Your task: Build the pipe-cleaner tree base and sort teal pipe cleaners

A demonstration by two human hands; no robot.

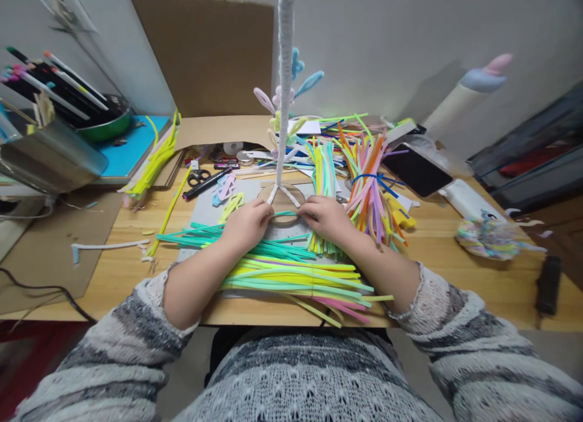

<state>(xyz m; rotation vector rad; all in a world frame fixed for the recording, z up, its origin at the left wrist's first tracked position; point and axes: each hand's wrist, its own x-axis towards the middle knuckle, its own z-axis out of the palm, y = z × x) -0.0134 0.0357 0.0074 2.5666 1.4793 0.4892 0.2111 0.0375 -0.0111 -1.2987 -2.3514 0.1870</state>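
the fingers of the left hand [246,224] and of the right hand [328,220] seem to be pinching the two ends of one teal pipe cleaner [285,214], but the ends are covered, so the exact grip i cannot tell. this piece runs crosswise between the hands, over the front part of a round cardboard base [283,204]. there, a white wrapped stem [285,94] stands upright on spread feet, one near each hand. closer to the body, loose teal pipe cleaners [291,250] and a mixed bundle [296,273] lie above the worktop [432,221]. in my judgement, the step in hand is measuring or bending the piece at the base; the next move calls for an even hold, without pushing the feet.
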